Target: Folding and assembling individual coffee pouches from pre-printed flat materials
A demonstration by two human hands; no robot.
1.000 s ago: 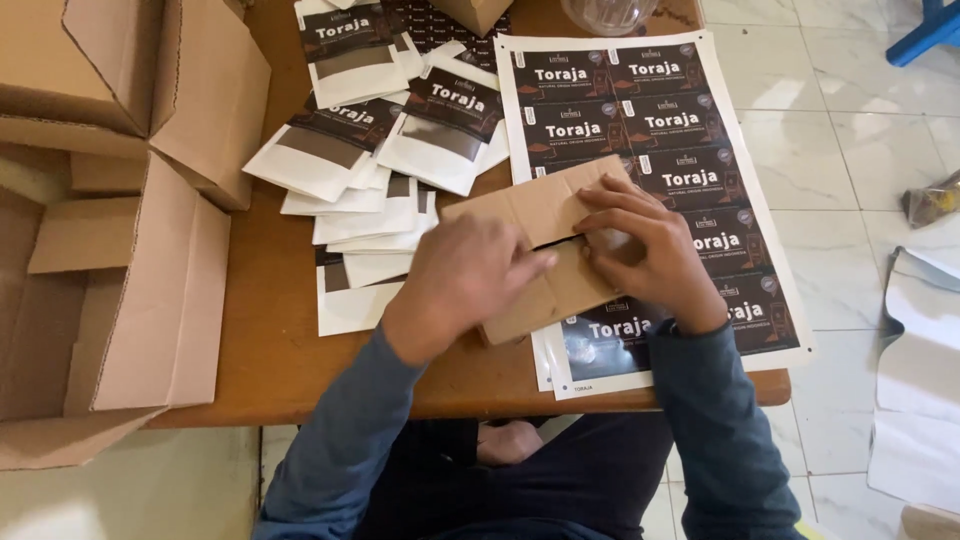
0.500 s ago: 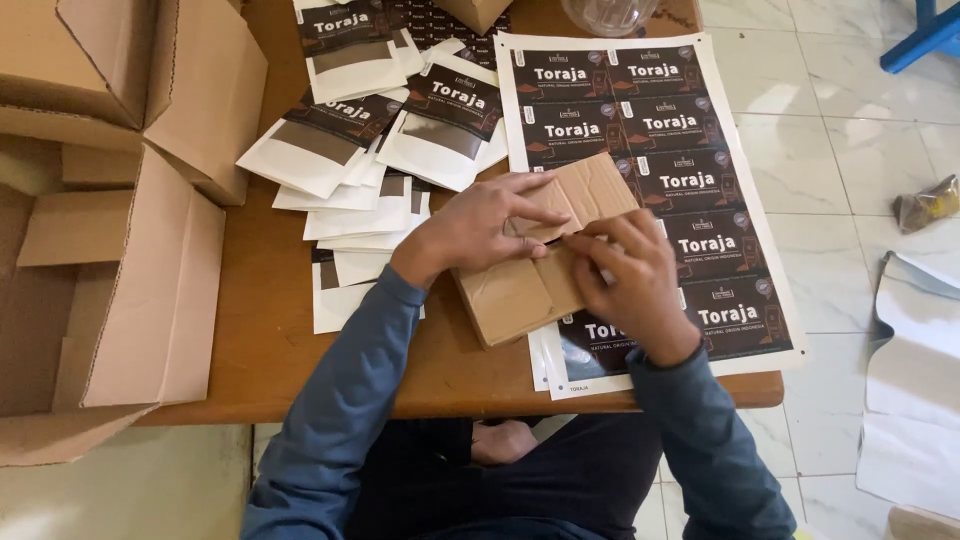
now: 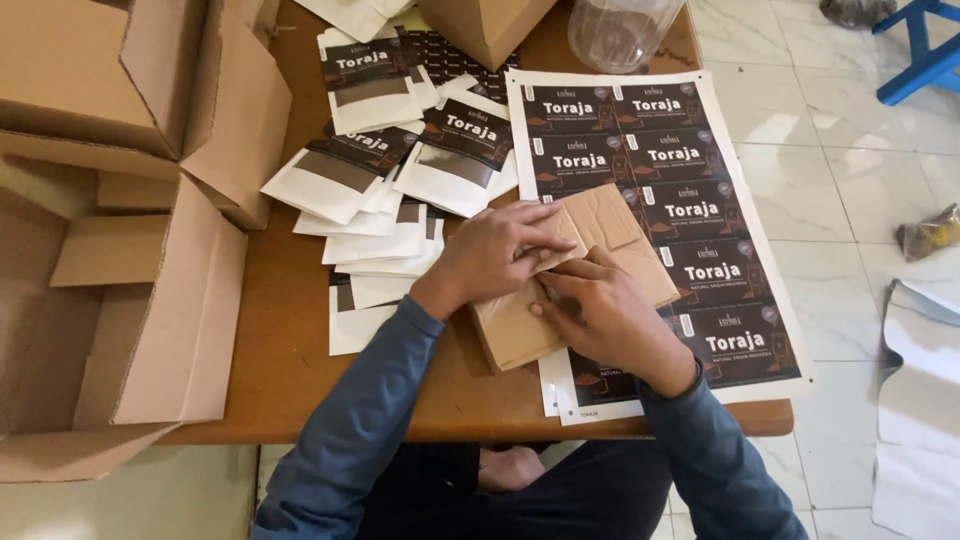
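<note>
A small brown cardboard box (image 3: 610, 225) lies on a wooden table (image 3: 300, 390), partly over a white sheet of dark labels (image 3: 690, 210). My left hand (image 3: 500, 250) presses down on the box's top flap near its middle. My right hand (image 3: 600, 310) lies flat on the near flap, its fingers pointing left along the seam. Both hands touch the box; neither wraps around it.
A heap of white pouches with dark labels (image 3: 390, 160) lies left of the box. A large open cardboard carton (image 3: 120, 300) stands at the left. Another brown box (image 3: 480, 25) and a clear plastic jar (image 3: 620, 30) sit at the far edge. White paper (image 3: 920, 400) lies on the tiled floor.
My right hand slid left across the near flap and flattened onto it. My left hand stayed on the top flap. The view tilted slightly, showing more of the far table edge.
</note>
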